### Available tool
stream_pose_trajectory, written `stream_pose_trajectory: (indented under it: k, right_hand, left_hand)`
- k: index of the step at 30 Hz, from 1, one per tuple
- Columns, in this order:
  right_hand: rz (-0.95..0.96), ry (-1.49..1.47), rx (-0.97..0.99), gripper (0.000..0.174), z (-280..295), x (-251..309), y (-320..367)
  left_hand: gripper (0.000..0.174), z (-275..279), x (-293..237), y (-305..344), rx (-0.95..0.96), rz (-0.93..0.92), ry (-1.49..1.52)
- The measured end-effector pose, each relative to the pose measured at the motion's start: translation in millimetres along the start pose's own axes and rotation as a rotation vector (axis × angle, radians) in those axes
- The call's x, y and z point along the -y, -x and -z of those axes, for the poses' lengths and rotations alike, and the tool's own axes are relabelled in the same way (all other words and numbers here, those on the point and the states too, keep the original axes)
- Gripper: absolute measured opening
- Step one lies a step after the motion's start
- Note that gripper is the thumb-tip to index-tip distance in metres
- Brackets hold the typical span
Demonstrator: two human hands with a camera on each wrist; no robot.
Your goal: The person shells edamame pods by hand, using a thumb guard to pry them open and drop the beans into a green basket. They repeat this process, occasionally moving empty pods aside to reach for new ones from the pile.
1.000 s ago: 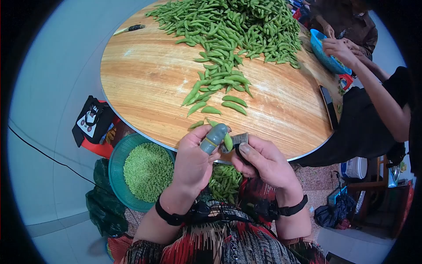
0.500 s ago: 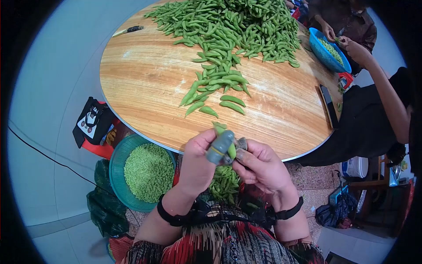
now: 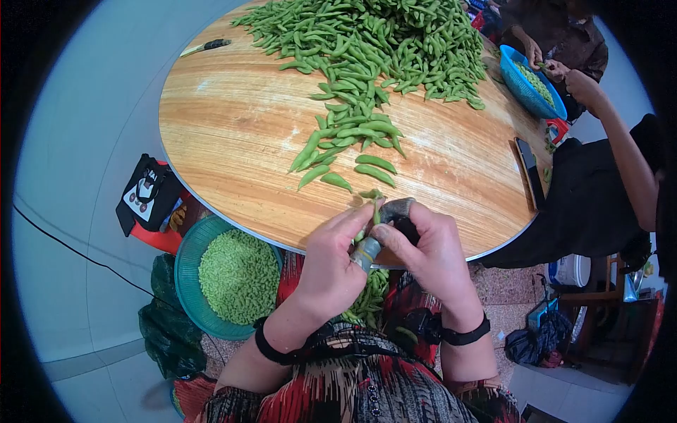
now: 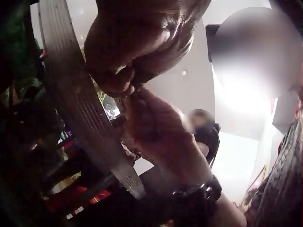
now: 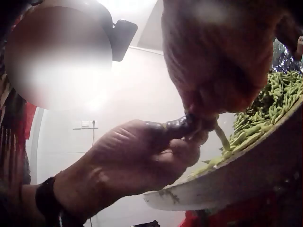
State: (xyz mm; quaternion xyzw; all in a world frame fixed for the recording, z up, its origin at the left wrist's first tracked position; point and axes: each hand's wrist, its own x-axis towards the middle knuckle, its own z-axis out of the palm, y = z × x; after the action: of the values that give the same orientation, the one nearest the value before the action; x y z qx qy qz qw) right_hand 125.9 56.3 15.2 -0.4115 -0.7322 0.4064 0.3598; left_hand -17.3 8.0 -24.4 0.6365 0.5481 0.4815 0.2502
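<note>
Over the table's near edge my two hands meet at a green edamame pod [image 3: 377,211]. My left hand [image 3: 331,257] pinches the pod, its thumb in a grey cover with a yellow band [image 3: 367,250]. From the other side my right hand [image 3: 438,247] grips the same pod, with a dark grey cover [image 3: 399,209] on a finger. In the right wrist view, a pod [image 5: 221,137] hangs below the joined fingertips. Dark hands fill the left wrist view, and the pod is hidden there. Several loose pods [image 3: 376,170] lie just beyond my hands.
A big heap of pods [image 3: 381,42] covers the far side of the wooden table [image 3: 233,134]. A green basket [image 3: 185,282] of shelled beans stands low at left. More pods [image 3: 370,299] lie below my hands. At right, other people work by a blue basket [image 3: 518,81]; a phone [image 3: 529,173] lies nearby.
My left hand has turned inward, its covered thumb swinging down and right. The right hand has closed in against it around the pod. A small pod left the table edge near my left hand.
</note>
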Motion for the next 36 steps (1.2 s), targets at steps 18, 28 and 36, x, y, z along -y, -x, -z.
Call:
stream_pose_trajectory:
  k: [18, 28, 36]
  right_hand:
    - [0.146, 0.13, -0.138, 0.014, -18.4, -0.8, 11.3]
    - [0.19, 0.317, -0.224, 0.014, -2.0, 5.9, 8.1]
    - [0.346, 0.433, -0.057, 0.022, -7.1, 2.0, 21.8]
  left_hand:
    - [0.029, 10.3, -4.9, 1.2, -0.06, 0.621, 1.448]
    - [0.026, 15.3, -17.8, 7.0, -0.139, 0.422, 0.65]
    - [0.017, 6.5, -17.6, 9.8, -0.119, 0.57, 1.133]
